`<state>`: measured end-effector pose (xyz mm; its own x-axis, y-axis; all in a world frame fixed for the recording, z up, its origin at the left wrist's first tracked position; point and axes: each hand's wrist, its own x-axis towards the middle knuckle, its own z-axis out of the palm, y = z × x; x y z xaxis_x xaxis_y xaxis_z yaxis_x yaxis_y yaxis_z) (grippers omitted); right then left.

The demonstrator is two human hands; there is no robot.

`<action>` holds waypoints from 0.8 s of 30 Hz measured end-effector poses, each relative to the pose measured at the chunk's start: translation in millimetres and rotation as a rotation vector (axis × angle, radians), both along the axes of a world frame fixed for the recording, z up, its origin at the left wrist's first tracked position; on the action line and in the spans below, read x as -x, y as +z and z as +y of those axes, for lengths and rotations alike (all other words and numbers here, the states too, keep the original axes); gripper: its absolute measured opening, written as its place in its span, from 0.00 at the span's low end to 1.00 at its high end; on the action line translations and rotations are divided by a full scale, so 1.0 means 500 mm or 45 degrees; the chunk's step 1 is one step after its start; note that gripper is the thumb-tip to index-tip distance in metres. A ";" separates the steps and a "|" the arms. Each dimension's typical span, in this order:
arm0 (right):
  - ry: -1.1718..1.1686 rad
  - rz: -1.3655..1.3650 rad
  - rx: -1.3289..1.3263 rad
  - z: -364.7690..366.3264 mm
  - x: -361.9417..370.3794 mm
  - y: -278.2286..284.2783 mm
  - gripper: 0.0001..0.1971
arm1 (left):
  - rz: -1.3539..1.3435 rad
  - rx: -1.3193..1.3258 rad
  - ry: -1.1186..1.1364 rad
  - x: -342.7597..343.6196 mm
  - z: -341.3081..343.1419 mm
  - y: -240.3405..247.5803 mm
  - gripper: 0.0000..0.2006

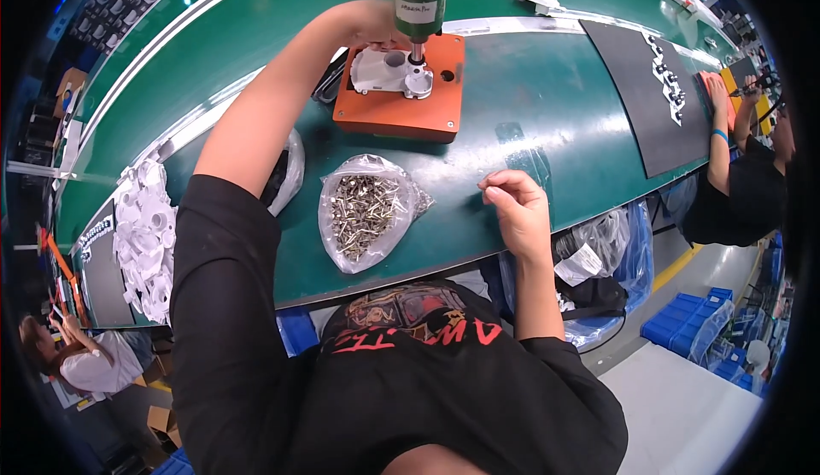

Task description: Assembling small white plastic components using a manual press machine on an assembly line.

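Observation:
A light grey plastic or metal part with round bosses lies on an orange fixture block. The green power screwdriver hangs above it, its tip coming down at the part's right side. My left hand reaches over the block's far edge; its fingers are curled near the part and largely hidden behind the driver. Over the green table, right of the block, my right hand is closed, with thumb and fingertips pinched. Whatever is between them is too small to make out. Nearer me sits a clear bag of screws.
White parts are piled at the left. Another plastic bag stands under my left arm. At the right, a black mat carries a row of small parts. A co-worker's arm is beyond it; another person sits far left.

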<state>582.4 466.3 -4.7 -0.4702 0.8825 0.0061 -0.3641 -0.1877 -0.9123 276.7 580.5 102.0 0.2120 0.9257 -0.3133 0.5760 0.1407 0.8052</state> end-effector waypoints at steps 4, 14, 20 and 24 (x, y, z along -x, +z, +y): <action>-0.001 0.021 0.024 0.005 0.006 0.001 0.07 | 0.180 -0.053 -0.038 0.007 0.013 -0.023 0.06; 0.030 0.056 -0.021 0.012 0.049 0.027 0.07 | 0.088 -0.431 0.019 0.007 -0.016 -0.049 0.12; 0.015 -0.022 -0.208 0.082 0.065 0.059 0.05 | 0.395 -0.713 0.283 -0.040 -0.180 -0.041 0.19; 0.065 -0.270 -0.435 0.150 0.107 0.097 0.03 | 0.499 -0.973 0.208 -0.053 -0.239 -0.091 0.23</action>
